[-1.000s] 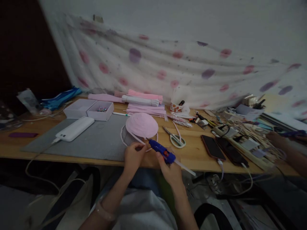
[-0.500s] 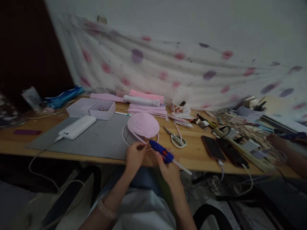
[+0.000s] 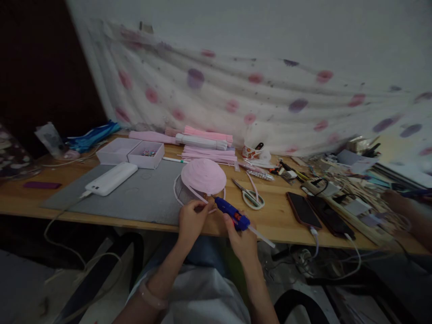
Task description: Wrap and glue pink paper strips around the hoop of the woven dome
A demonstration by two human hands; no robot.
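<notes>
Ridged dome trails a flat strip, left hand pinching it, right hand clasping glue gun.

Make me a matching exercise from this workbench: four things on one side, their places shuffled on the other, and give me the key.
Column one:
1. glue gun
2. scissors
3. white device
4. flat purple bar

Column two:
A. on the grey mat, with a cable plugged in
B. on bare wood, to the left of the mat
C. held in the right hand
D. on bare wood, to the right of the pink round piece

Right pairs: 1-C, 2-D, 3-A, 4-B
</notes>
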